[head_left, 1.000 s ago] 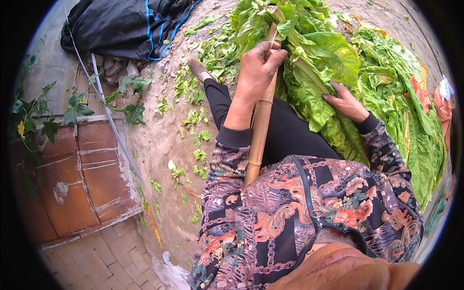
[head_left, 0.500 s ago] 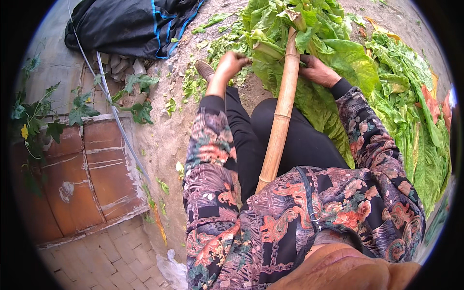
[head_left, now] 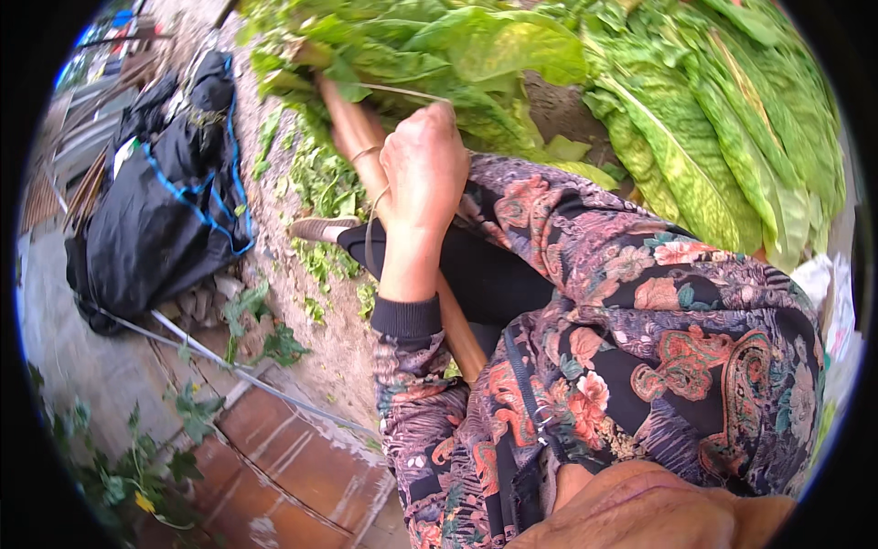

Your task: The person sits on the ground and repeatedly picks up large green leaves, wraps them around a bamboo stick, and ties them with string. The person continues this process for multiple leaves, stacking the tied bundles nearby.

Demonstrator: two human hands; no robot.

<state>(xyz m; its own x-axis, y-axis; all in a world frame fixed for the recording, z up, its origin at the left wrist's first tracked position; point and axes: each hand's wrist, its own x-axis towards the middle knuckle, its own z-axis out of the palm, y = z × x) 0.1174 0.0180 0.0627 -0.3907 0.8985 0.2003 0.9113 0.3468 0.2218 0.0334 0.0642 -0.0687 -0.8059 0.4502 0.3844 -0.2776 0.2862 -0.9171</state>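
We note left hand [head_left: 425, 156], fingers curled tight on thin strand [head_left: 402, 92]; leafy greens [head_left: 485, 50] at twelve o'clock. Right hand hidden, fingers: cannot tell.

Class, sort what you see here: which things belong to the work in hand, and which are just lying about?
In the work:
- left hand, closed on a thin strand
- bamboo pole beside it
- green leaves at the pole's far end

Lying about:
- black sheet with blue trim
- rusty-brown panel
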